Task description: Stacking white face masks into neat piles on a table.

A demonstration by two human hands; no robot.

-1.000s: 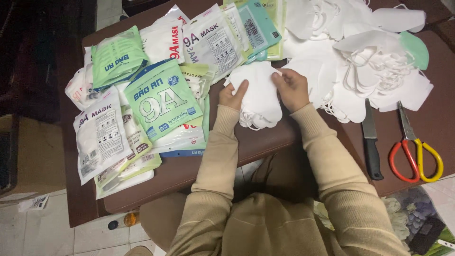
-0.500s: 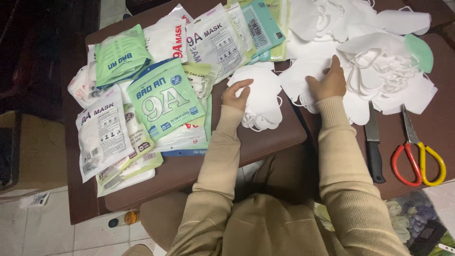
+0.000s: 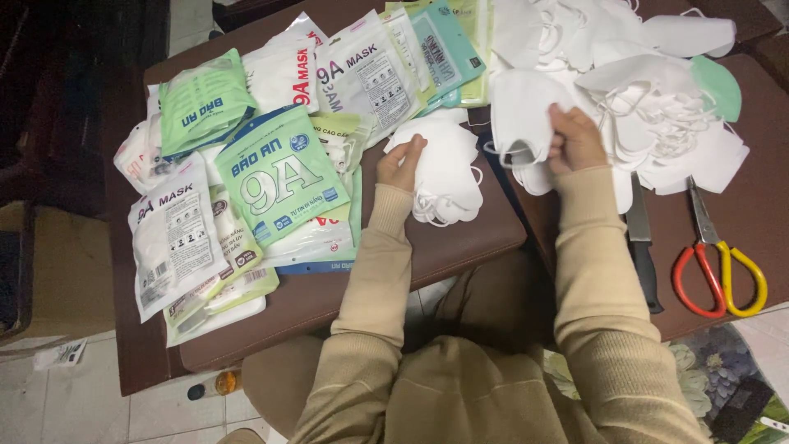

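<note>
My left hand [image 3: 400,163] rests on a small stack of white face masks [image 3: 448,168] lying on the brown leather surface [image 3: 460,247] in front of me. To the right, my right hand [image 3: 575,140] grips one white face mask [image 3: 522,111] and lifts it off the big loose pile of white masks [image 3: 649,107]. Both arms wear beige sleeves.
Several sealed mask packets, green, white and teal [image 3: 275,177], cover the left half of the surface. A black-handled knife [image 3: 641,247] and red-and-yellow scissors [image 3: 719,259] lie on the right. One pale green mask [image 3: 717,86] sits at the pile's far edge. Tiled floor shows below.
My right hand left the small stack, reached right into the loose pile and took hold of a single white mask. My left hand stayed on the stack.
</note>
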